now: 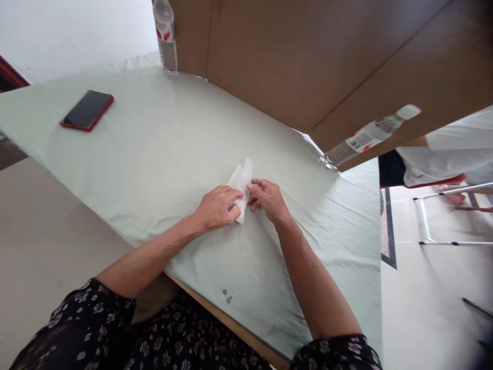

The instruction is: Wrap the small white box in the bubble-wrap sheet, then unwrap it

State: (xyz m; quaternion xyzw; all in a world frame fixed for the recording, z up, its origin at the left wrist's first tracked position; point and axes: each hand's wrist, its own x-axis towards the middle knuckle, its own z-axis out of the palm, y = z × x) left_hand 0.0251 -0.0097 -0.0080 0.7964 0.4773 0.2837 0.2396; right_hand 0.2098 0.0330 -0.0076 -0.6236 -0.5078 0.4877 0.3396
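A folded white tissue [241, 180] stands up between my two hands, just over the pale green tablecloth [154, 154]. Closed around its lower left part is my left hand [220, 208], thumb and index finger gripping the tissue. From the other side, my right hand [269, 199] pinches the tissue's right edge between thumb and index finger, the other fingers curled below. The fingers partly cover the lower folds.
A red-cased phone [88, 110] lies at the left. One plastic bottle [166, 38] stands by the brown cardboard panel [269, 56]; another bottle [365, 137] is at the panel's right end. Beyond the table's right edge are a person in white [458, 146] and a metal frame [425, 221].
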